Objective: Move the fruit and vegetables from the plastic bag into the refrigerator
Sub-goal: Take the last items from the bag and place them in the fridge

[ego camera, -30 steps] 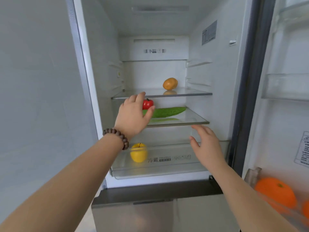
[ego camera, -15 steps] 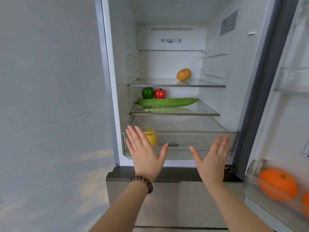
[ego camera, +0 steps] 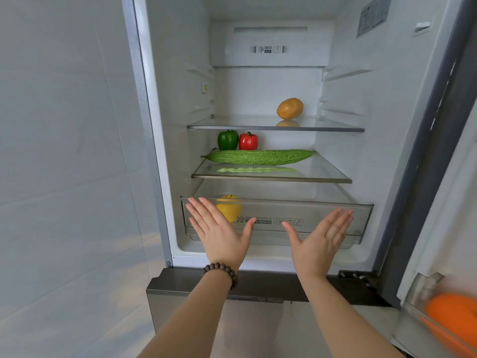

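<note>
Hands flat on the drawer front, ready to push it shut.

From the head camera, your left hand (ego camera: 219, 228) and right hand (ego camera: 320, 235) are spread flat against the clear drawer (ego camera: 322, 215), holding nothing. A yellow apple (ego camera: 229, 209) sits in it, just behind your left fingers. Above your hands lie a bitter gourd (ego camera: 258, 156), green pepper (ego camera: 227, 139), red pepper (ego camera: 248, 141) and, higher, a potato (ego camera: 289, 108). No bag shows. Next, I think, you push evenly with both palms.
</note>
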A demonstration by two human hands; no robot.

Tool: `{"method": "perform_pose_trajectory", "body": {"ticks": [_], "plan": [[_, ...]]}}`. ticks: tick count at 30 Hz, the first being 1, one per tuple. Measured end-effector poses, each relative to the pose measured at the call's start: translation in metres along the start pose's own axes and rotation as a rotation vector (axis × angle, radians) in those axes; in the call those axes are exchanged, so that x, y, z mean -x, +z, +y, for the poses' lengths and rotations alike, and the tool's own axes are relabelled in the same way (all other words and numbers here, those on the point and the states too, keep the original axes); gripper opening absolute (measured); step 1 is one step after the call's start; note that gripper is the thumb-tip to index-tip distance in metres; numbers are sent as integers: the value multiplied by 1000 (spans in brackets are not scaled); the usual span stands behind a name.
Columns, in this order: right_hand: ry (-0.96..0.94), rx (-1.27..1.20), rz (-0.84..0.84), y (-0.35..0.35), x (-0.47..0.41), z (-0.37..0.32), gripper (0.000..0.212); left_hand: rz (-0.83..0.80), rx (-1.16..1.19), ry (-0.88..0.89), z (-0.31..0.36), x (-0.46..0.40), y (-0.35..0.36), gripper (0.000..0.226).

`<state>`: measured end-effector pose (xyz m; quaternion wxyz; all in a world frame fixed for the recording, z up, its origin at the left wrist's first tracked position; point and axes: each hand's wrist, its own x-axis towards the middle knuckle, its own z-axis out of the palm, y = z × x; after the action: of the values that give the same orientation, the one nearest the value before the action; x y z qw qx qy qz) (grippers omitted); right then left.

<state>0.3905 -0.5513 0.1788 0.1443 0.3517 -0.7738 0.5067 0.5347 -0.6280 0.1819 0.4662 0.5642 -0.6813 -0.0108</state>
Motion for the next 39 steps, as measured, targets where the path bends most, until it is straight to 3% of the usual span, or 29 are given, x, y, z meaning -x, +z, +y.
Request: {"method": "perform_pose_trajectory", "body": {"ticks": [29,34,39], "plan": [[0,13,-114,79,-70,8,116,-142,-84,15,-4,-75,69,117],[4,98,-228,64,-71,8,113,-245,-62,42,-6,-72,47,114],[24,211,-376,30,-76,-4,92,-317,-130,76,-6,-67,15,103]]}}
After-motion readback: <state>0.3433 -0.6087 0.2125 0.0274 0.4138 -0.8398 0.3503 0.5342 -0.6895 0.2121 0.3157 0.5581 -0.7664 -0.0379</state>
